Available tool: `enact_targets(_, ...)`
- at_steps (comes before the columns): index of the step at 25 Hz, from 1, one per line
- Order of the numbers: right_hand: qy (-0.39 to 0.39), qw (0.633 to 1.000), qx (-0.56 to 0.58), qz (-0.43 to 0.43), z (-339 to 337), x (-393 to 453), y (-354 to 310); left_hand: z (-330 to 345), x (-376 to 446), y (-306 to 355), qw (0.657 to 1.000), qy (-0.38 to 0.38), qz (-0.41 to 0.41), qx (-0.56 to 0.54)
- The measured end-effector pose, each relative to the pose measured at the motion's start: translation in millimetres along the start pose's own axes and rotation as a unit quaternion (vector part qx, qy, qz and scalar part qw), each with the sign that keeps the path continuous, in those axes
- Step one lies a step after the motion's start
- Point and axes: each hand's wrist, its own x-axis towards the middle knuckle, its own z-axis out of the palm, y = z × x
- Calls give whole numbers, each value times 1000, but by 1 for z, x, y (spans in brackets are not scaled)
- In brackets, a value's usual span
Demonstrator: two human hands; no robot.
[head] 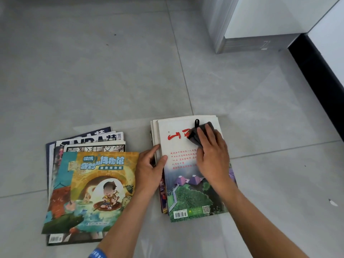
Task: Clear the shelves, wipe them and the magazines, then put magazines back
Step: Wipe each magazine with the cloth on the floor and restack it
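The right hand presses a dark grey cloth flat on the white-topped magazine, fingers curled over the cloth, while the left hand at nine o'clock pins the stack's left edge with thumb on the cover. The glossy cover is probably thin, light, floppy and slippery, so bracing near the spine looks sensible. A fanned pile lies on the floor further toward nine o'clock.
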Motion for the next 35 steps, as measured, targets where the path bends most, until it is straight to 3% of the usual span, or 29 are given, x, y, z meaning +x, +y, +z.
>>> enact_targets(2,-2,1000,7,-30,11,7,-37,-3,2,2,1000,-9,4,15)
enact_targets(5,-23,995,35,-93,18,-68,-59,-10,12,6,998,-43,-14,37)
enact_targets(8,-40,988,54,-136,9,-162,-32,-15,14,6,998,-57,-31,20)
enact_targets(11,-49,971,36,-230,-1,-167,-6,-14,13,3,998,-55,-35,7)
enact_targets(16,-53,987,57,-143,6,-40,-48,-18,15,9,995,-63,-60,-44)
enact_targets(20,-57,991,54,-104,16,47,-71,-15,13,9,997,-55,-42,-20)
enact_targets(22,-47,990,43,-129,16,31,-65,-14,11,9,998,-46,-45,-24)
enact_targets(25,-60,984,42,-162,9,-61,-42,-12,10,8,998,-28,-43,-44)
enact_targets(29,-20,985,46,-164,5,-159,-15,-4,0,20,992,6,26,121)
enact_targets(32,-4,993,29,-118,6,-152,-13,6,-8,36,991,20,46,126)
enact_targets(35,-27,995,56,-74,5,-120,-22,23,-18,47,997,-29,37,57)
